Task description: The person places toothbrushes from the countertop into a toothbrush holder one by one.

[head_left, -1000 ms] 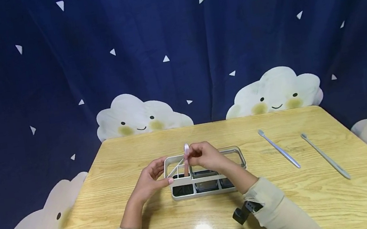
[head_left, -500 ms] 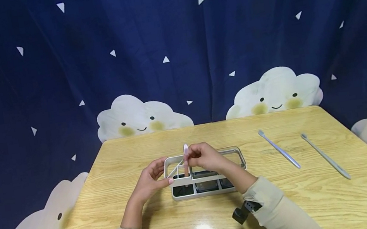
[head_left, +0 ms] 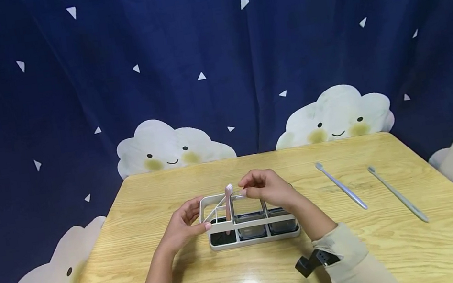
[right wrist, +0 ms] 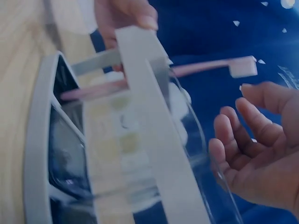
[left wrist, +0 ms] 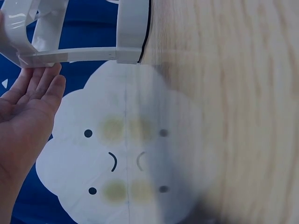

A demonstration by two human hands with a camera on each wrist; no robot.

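A pink toothbrush (head_left: 227, 203) stands slightly tilted in a left slot of a white toothbrush holder (head_left: 264, 221). Its white-bristled head sticks up above the rim, and its lower end reaches the dark base. My left hand (head_left: 183, 224) grips the holder's left end, thumb on the front rail and fingers at the back. In the left wrist view those fingertips touch the white frame (left wrist: 133, 32). Just right of the brush head, my right hand (head_left: 270, 188) hovers over the holder, holding nothing. The right wrist view shows its fingers loosely bent, apart from the pink toothbrush (right wrist: 205, 67).
Two clear cups, one being the middle cup (head_left: 251, 232), sit in the holder's other compartments. To the right on the wooden table (head_left: 313, 264) lie a blue-purple toothbrush (head_left: 341, 186) and a grey-green toothbrush (head_left: 396, 193). A dark blue curtain (head_left: 193, 30) hangs behind.
My right hand has let go of the pink toothbrush and moved right, away from it. The brush now leans a little in its slot. My left hand keeps its grip on the holder.
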